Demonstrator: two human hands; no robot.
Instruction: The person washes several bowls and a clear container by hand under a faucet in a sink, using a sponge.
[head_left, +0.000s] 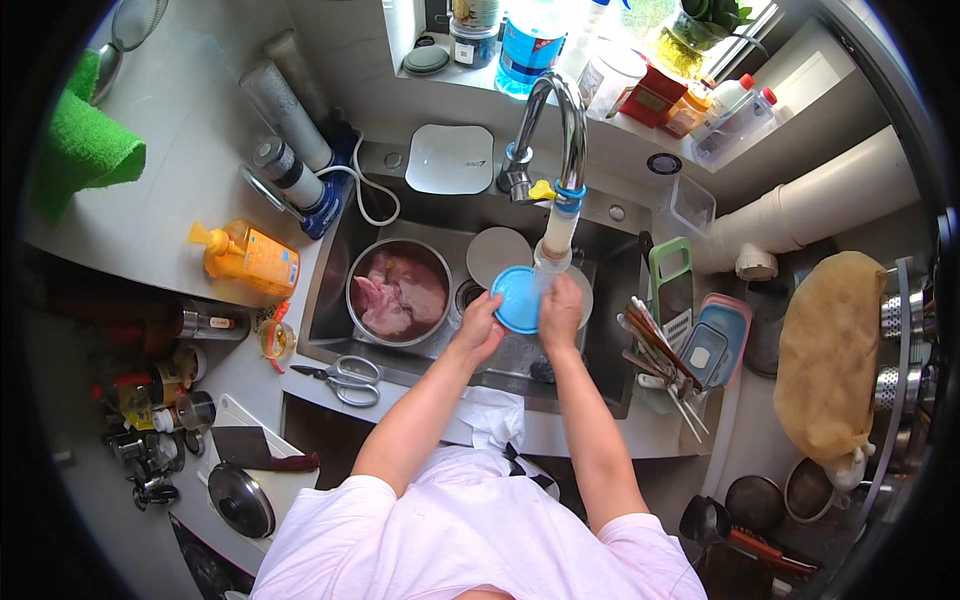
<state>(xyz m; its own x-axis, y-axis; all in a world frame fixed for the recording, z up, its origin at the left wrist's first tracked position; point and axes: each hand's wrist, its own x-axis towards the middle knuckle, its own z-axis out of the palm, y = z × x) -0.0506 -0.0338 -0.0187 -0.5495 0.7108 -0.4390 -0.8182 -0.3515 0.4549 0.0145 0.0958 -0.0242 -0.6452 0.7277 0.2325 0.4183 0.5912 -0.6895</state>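
Over the steel sink (330, 300), my left hand (480, 322) grips the left rim of a round blue plastic lid (517, 298). My right hand (561, 313) is at the lid's right side; its fingers are partly hidden, so its hold on the rim is hard to make out. Water runs onto the lid from the filter nozzle (559, 232) of the chrome faucet (577, 127). Left of my hands, a metal pot (351, 315) holds raw meat (401, 296) in reddish water. A whitish round disc (499, 256) lies behind the lid, and another round piece (583, 296) shows behind my right hand.
Kitchen scissors (352, 381) lie on the front counter edge. An orange pump bottle (251, 259) stands to the left. Chopsticks and utensils (664, 352) crowd the sink's right side beside a green-handled grater (671, 277). A cleaver (244, 448) rests on a white cutting board at lower left.
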